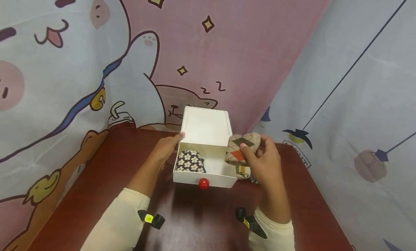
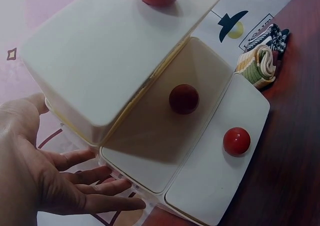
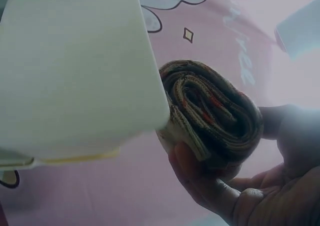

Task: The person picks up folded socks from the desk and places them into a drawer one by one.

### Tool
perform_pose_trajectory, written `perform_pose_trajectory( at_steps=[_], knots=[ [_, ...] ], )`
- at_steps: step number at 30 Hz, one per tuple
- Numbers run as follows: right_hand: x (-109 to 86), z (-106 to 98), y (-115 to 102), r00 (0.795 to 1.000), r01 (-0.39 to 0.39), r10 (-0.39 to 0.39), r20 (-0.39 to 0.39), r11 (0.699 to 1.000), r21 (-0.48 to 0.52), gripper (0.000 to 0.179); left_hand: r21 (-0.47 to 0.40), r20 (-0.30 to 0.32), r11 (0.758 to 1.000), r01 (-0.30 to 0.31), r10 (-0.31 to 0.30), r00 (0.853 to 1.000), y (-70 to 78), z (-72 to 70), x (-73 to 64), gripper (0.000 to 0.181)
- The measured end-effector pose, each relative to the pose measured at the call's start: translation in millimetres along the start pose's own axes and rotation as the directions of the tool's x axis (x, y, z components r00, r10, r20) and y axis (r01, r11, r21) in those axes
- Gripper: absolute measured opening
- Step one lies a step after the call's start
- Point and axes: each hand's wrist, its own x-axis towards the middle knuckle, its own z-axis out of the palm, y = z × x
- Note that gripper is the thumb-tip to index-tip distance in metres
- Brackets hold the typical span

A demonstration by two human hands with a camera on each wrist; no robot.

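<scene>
A white drawer box [image 1: 206, 125] stands on the table with its top drawer [image 1: 218, 180] pulled out. Inside the drawer, on the left, is a rolled dark sock with white flowers [image 1: 190, 161]. My right hand [image 1: 267, 163] pinches a rolled argyle sock [image 1: 242, 148] between thumb and fingers, at the drawer's right wall. The right wrist view shows the coiled end of that argyle sock [image 3: 215, 113]. Against the left side of the box, my left hand [image 1: 166, 147] rests with extended fingers, spread along its edge in the left wrist view.
Two lower drawers with red knobs [image 2: 236, 141] are closed beneath the pulled-out one. Right of the box lie a striped rolled sock [image 2: 257, 66] and a dark patterned one [image 2: 272, 38]. Printed cloth [image 1: 247, 45] hangs behind the red-brown table [image 1: 107, 171].
</scene>
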Motion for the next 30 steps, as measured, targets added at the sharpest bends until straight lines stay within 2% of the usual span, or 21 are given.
perform_pose_trajectory(
  at_steps=[4, 8, 16, 23, 30],
  knots=[
    [0.2, 10.3, -3.6, 0.999, -0.014, 0.013, 0.039, 1.000, 0.028, 0.063, 0.015, -0.005, 1.000, -0.016, 0.016, 1.000, -1.6, 0.2, 0.6, 0.074],
    [0.9, 20.7, -4.0, 0.998, 0.015, -0.017, 0.064, 1.000, 0.024, 0.066, 0.017, -0.006, 1.000, -0.016, 0.017, 1.000, -1.3, 0.8, -0.4, 0.074],
    [2.7, 37.7, -0.8, 0.994, 0.076, -0.072, 0.080, 0.996, -0.045, 0.059, -0.005, -0.014, 1.000, -0.019, 0.019, 1.000, -1.1, 0.3, -0.6, 0.073],
    [1.2, 45.8, 0.8, 0.993, 0.070, -0.056, 0.106, 0.989, -0.133, 0.056, -0.033, -0.020, 0.999, -0.039, 0.038, 0.999, 1.0, 2.0, -0.4, 0.067],
    [-0.2, 51.7, 0.7, 0.991, 0.090, -0.064, 0.119, 0.969, -0.228, 0.054, -0.030, -0.019, 0.999, -0.020, 0.019, 1.000, 1.1, 1.1, -1.1, 0.066]
  ],
)
